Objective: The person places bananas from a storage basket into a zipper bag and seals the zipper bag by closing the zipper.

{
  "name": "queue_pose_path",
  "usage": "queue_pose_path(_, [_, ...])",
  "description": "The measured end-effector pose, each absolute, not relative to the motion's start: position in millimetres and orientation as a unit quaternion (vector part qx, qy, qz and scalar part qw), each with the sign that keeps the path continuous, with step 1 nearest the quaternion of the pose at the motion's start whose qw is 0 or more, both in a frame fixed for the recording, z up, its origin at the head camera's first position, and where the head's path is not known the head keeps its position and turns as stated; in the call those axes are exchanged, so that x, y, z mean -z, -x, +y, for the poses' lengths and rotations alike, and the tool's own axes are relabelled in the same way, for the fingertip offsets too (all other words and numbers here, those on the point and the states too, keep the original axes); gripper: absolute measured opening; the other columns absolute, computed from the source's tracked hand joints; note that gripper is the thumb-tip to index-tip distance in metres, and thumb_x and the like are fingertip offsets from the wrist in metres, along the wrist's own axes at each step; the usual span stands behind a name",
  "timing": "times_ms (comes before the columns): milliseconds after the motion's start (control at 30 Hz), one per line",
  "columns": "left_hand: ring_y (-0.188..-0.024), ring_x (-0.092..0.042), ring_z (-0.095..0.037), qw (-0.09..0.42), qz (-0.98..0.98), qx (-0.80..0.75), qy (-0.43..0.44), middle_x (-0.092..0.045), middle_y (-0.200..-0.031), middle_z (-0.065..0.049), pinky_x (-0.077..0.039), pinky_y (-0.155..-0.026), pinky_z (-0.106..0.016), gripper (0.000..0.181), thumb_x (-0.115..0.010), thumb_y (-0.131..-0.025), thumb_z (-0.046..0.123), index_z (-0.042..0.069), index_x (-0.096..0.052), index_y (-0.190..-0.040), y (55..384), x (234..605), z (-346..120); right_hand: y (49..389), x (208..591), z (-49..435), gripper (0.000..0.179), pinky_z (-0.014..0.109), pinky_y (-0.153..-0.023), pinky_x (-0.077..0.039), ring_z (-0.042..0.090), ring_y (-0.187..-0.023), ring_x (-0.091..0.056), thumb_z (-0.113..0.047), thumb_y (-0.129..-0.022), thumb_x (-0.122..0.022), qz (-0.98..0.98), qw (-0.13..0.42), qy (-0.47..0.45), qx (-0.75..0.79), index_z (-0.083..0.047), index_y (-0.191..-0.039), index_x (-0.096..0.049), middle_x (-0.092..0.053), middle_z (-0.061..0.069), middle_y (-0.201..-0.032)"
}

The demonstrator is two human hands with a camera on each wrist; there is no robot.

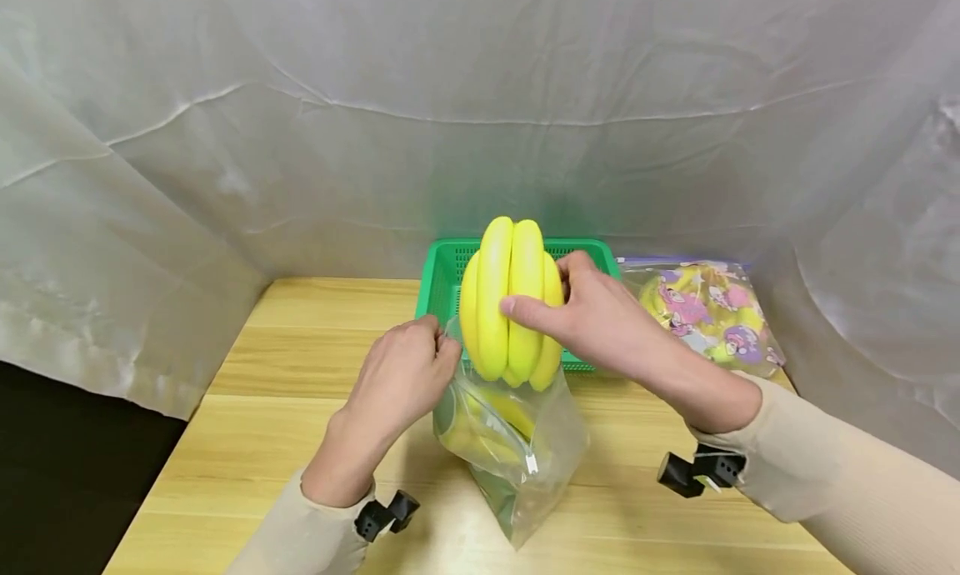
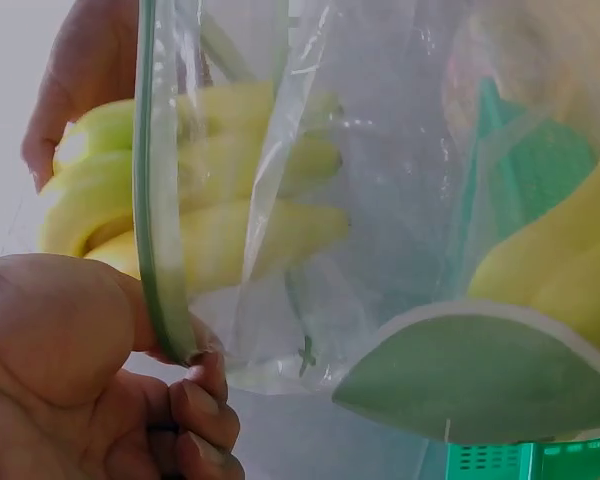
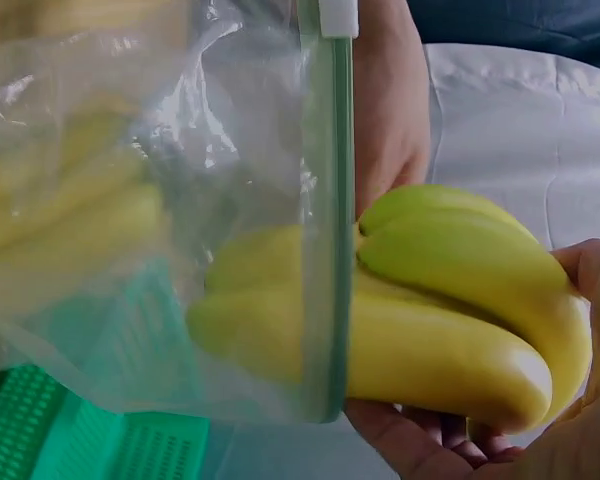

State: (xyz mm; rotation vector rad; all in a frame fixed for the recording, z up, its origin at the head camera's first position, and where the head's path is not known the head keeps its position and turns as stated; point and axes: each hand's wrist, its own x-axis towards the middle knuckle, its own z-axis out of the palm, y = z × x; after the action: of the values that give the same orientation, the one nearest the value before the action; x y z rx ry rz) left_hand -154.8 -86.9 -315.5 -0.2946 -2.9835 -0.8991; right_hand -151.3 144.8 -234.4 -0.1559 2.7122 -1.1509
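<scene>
A bunch of yellow bananas (image 1: 495, 317) is gripped from its right side by my right hand (image 1: 600, 317), thumb across the front. In the right wrist view the bananas (image 3: 450, 340) lie partly inside the mouth of a clear zip bag (image 3: 325, 250). My left hand (image 1: 397, 375) pinches the rim of that zip bag (image 1: 555, 450) at its left edge; the left wrist view shows fingers and thumb closed on the green zip strip (image 2: 150, 200). Other bananas (image 1: 487, 433) show through the bag's clear wall. The bag's base (image 2: 480, 375) is green.
Behind the bunch stands a green plastic basket (image 1: 435, 283); the bunch hides part of its inside. To its right lies a printed zip bag (image 1: 705, 308) with yellow things inside. A wooden table (image 1: 285, 408) carries everything, with grey sheeting (image 1: 375, 167) behind and at the sides.
</scene>
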Motion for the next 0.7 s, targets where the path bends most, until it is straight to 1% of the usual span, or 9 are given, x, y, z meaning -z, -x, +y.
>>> queue_pose_path(100, [-0.062, -0.046, -0.022, 0.000, -0.952, 0.293, 0.091, -0.042, -0.068, -0.002, -0.038, -0.058, -0.034, 0.024, -0.048, -0.097, 0.019, 0.014, -0.050, -0.074, 155, 314, -86, 147, 240, 145, 0.086, 0.034, -0.075, -0.057, 0.018, -0.087, -0.071, -0.064, -0.090, -0.072, 0.920, 0.110, 0.057, 0.373, -0.002, -0.141, -0.040, -0.068, 0.012, -0.112])
queue_pose_path(200, [-0.062, -0.046, -0.022, -0.001, -0.951, 0.296, 0.087, -0.040, -0.068, -0.002, -0.038, -0.057, -0.035, 0.025, -0.047, -0.098, 0.020, 0.014, -0.049, -0.073, 155, 314, -86, 141, 249, 144, 0.100, 0.034, -0.071, -0.055, 0.017, -0.080, -0.069, -0.065, -0.089, -0.072, 0.934, 0.119, 0.070, 0.331, -0.001, -0.152, -0.029, -0.070, 0.010, -0.101])
queue_pose_path(267, [-0.062, -0.046, -0.022, -0.001, -0.951, 0.297, 0.084, -0.040, -0.068, -0.002, -0.037, -0.057, -0.035, 0.025, -0.047, -0.097, 0.020, 0.014, -0.048, -0.073, 155, 314, -86, 137, 255, 141, 0.107, 0.035, -0.066, -0.054, 0.018, -0.073, -0.066, -0.065, -0.087, -0.073, 0.943, 0.131, 0.084, 0.295, -0.002, -0.158, -0.022, -0.069, 0.008, -0.091])
queue_pose_path(333, [-0.061, -0.046, -0.022, 0.000, -0.950, 0.299, 0.085, -0.040, -0.068, -0.002, -0.038, -0.056, -0.035, 0.025, -0.047, -0.096, 0.020, 0.015, -0.049, -0.072, 155, 314, -85, 134, 260, 137, 0.111, 0.034, -0.062, -0.052, 0.018, -0.068, -0.064, -0.064, -0.085, -0.075, 0.951, 0.140, 0.105, 0.255, -0.001, -0.159, -0.020, -0.067, 0.006, -0.082])
queue_pose_path(367, [-0.061, -0.046, -0.021, -0.001, -0.950, 0.301, 0.085, -0.041, -0.068, -0.002, -0.038, -0.056, -0.035, 0.025, -0.048, -0.096, 0.020, 0.015, -0.049, -0.072, 155, 314, -85, 133, 262, 135, 0.113, 0.034, -0.060, -0.051, 0.018, -0.066, -0.063, -0.065, -0.084, -0.076, 0.954, 0.145, 0.114, 0.236, -0.002, -0.160, -0.020, -0.066, 0.005, -0.080])
queue_pose_path(433, [-0.060, -0.045, -0.021, -0.005, -0.948, 0.306, 0.085, -0.041, -0.067, -0.001, -0.038, -0.055, -0.034, 0.024, -0.048, -0.096, 0.020, 0.015, -0.050, -0.073, 154, 314, -83, 131, 266, 130, 0.116, 0.034, -0.058, -0.049, 0.018, -0.065, -0.061, -0.065, -0.082, -0.078, 0.959, 0.153, 0.137, 0.195, -0.002, -0.160, -0.019, -0.063, 0.003, -0.076])
queue_pose_path(567, [-0.060, -0.045, -0.020, -0.008, -0.948, 0.308, 0.084, -0.042, -0.067, -0.001, -0.038, -0.054, -0.034, 0.024, -0.049, -0.097, 0.020, 0.014, -0.051, -0.074, 152, 316, -82, 128, 273, 121, 0.119, 0.033, -0.058, -0.049, 0.017, -0.063, -0.059, -0.067, -0.079, -0.081, 0.962, 0.153, 0.176, 0.140, 0.000, -0.158, -0.023, -0.061, 0.000, -0.072])
queue_pose_path(633, [-0.060, -0.046, -0.020, -0.010, -0.948, 0.305, 0.083, -0.043, -0.067, -0.001, -0.038, -0.054, -0.034, 0.023, -0.049, -0.097, 0.020, 0.014, -0.051, -0.074, 151, 316, -82, 128, 275, 118, 0.120, 0.034, -0.057, -0.049, 0.018, -0.061, -0.058, -0.069, -0.078, -0.081, 0.964, 0.145, 0.185, 0.123, 0.002, -0.156, -0.024, -0.060, 0.000, -0.070])
queue_pose_path(700, [-0.060, -0.046, -0.020, -0.011, -0.949, 0.303, 0.086, -0.043, -0.067, -0.001, -0.038, -0.054, -0.034, 0.023, -0.049, -0.096, 0.019, 0.014, -0.051, -0.074, 150, 316, -82, 129, 278, 117, 0.119, 0.034, -0.057, -0.050, 0.018, -0.059, -0.058, -0.072, -0.078, -0.080, 0.969, 0.120, 0.187, 0.110, 0.004, -0.153, -0.027, -0.058, 0.000, -0.068])
